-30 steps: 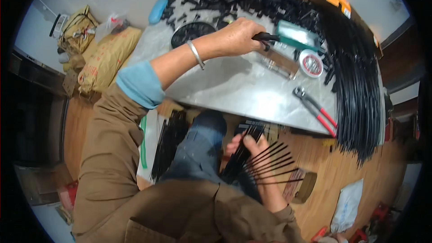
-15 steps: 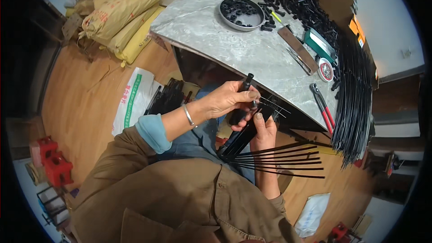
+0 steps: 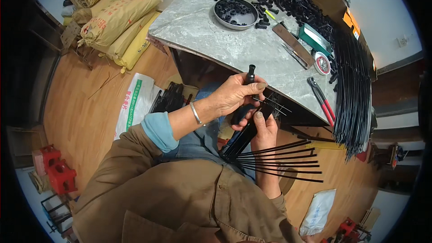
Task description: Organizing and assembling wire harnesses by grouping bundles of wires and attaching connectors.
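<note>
Over my lap, my left hand [image 3: 238,92] is closed around a black tube-shaped part [image 3: 250,73], whose narrow flared end points up toward the table. Close beside it, my right hand [image 3: 265,131] grips dark slim pieces between thumb and fingers; the fingers partly hide them. Thin wire-like rods [image 3: 280,107] stick out to the right just above the right thumb. Below the hands, several slim black rods [image 3: 283,161] fan out to the right across my right forearm, coming together over my lap. Exactly where the tube meets the thin rods is hidden by my fingers.
The grey marble-look table [image 3: 189,22] bears a round tin [image 3: 235,23] of small black parts, piled black fittings [image 3: 292,2], red-handled pliers [image 3: 321,101], tweezers [image 3: 294,57] and a long bundle of thin black rods [image 3: 353,94]. Yellow sacks [image 3: 119,18] are stacked at left.
My left hand has shifted slightly, and the black tube in it stands more upright. My right hand keeps its grip almost unmoved. The whole view has shifted a little.
</note>
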A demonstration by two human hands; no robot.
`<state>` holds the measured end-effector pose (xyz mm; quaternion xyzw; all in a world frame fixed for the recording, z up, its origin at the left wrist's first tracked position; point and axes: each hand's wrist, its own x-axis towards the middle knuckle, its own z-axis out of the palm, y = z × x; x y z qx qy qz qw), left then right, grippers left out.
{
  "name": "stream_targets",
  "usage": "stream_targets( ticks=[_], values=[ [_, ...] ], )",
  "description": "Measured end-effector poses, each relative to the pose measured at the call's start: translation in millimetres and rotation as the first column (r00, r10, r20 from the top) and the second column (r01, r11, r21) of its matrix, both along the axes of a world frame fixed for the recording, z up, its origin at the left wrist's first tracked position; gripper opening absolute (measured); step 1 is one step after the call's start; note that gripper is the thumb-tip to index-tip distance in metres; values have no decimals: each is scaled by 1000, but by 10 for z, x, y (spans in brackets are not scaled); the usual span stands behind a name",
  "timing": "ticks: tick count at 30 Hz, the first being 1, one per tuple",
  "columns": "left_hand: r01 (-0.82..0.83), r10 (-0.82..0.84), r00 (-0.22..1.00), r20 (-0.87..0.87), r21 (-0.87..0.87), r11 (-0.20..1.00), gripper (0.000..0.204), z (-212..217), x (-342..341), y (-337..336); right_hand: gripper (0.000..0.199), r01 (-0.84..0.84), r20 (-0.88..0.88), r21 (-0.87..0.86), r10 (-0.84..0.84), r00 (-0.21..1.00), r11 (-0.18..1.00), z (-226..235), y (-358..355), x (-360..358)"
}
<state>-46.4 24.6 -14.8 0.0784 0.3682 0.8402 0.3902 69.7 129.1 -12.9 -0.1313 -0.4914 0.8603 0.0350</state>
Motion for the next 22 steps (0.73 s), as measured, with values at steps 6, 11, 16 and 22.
stream_targets(
  ticks=[6,11,16,22],
  values=[
    [-1,1,1000,15,-35,999,25,24,-19,83,22,-11,-12,-52,10,1000,999,-63,46,0],
    [-13,13,1000,-4,-30,999,25,17,-24,131,25,-6,8,-100,7,1000,995,-71,63,10],
    [-52,51,999,-12,-53,997,22,40,-5,128,22,-18,17,-47,19,1000,999,-66,74,2],
    [-63,59,996,-74,-53,997,19,24,-11,114,25,-18,7,-17,18,1000,1000,-80,71,-7]
  ],
)
